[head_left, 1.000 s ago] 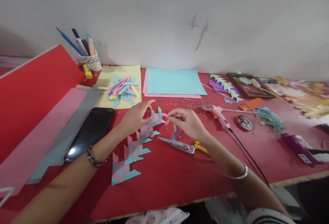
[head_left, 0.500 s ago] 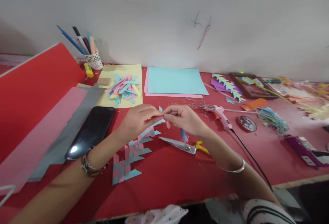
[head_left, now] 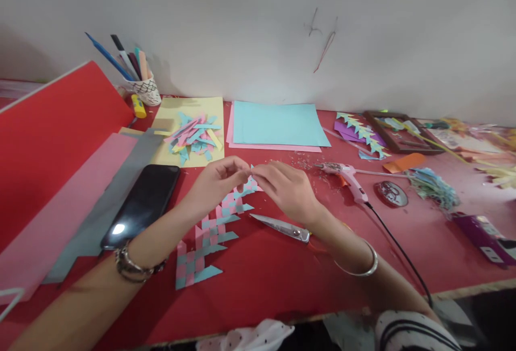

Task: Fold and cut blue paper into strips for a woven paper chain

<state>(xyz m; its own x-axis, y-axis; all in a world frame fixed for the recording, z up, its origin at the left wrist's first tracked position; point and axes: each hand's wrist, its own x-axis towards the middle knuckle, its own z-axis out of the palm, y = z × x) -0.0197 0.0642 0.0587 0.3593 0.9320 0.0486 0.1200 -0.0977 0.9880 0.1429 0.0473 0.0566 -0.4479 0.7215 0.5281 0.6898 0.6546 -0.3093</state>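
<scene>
My left hand [head_left: 223, 179] and my right hand [head_left: 289, 187] meet fingertip to fingertip above the red table. Each is closed in a pinch; whatever lies between the fingers is too small to make out. Below and behind them runs a woven pink and blue paper strip [head_left: 207, 238] with pointed ends along one side, its far end partly covered by my fingers. Scissors [head_left: 284, 227] lie under my right wrist, blades pointing left, the handles mostly hidden by my forearm.
Left are a black phone [head_left: 141, 206], coloured sheets and a pen cup [head_left: 147, 90]. Behind lie paper strips [head_left: 195, 136] and blue sheets [head_left: 282, 122]. On the right are a pink glue gun [head_left: 349, 179] with a black cord, a round tin [head_left: 390, 194] and a wooden tray [head_left: 427, 148].
My right hand has turned, its back now facing up more, and the blue tassel seen below it is now hidden. My left fingers have curled more. The view has shifted slightly.
</scene>
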